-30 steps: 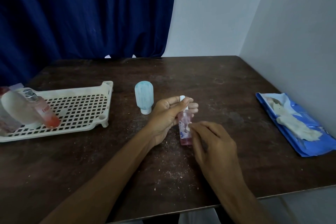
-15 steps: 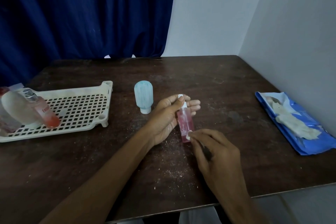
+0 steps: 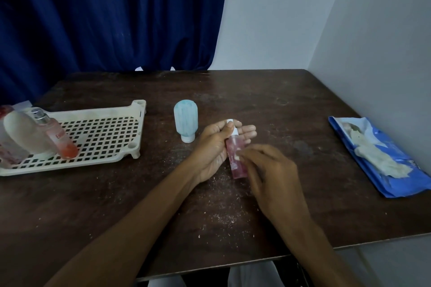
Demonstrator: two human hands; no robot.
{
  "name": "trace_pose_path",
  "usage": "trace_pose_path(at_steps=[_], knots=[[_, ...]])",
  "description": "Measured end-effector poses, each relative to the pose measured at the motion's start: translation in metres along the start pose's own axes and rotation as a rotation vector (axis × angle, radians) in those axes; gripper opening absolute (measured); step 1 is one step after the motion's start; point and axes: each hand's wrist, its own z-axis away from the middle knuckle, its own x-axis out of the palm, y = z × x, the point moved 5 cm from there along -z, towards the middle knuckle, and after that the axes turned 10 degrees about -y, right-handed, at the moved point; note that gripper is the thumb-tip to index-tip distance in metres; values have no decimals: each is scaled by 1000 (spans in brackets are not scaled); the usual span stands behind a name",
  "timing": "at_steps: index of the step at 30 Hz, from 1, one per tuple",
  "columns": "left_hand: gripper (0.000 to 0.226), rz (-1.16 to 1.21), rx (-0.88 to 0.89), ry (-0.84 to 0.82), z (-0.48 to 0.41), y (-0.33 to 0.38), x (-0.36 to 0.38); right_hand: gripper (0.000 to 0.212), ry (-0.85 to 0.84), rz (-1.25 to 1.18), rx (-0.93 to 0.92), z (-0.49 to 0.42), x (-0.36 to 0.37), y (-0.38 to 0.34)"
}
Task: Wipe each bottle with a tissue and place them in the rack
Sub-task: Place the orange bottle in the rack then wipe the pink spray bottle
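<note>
Gripping pink bottle (image 3: 233, 147) w/ left hand (image 3: 213, 147), thumb curled at cap; right hand (image 3: 272, 175) fingers (image 3: 251, 153) pinch tissue scrap (image 3: 237, 157) vs its side, above desk (image 3: 303, 123).

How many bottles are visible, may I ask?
5: white bottle, orange bottle and edge-cropped bottle in the rack; teal bottle on the table; pink bottle in left hand. Others possibly hidden.

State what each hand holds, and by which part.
The left hand grips the pink bottle near its white cap; the right hand pinches tissue against its middle.
</note>
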Motion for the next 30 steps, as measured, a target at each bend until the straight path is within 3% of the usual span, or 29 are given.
trace_pose_path(at_steps=[5,15,30], knots=[[27,-31,4,1,0,-1,1,27,35,-24,43,36,0,0],[36,-58,-74,-34,2,1,3,21,-10,28,-57,-14,3,1],[30,-83,10,-106,1,1,7,23,32,1,18,20,1,-1]])
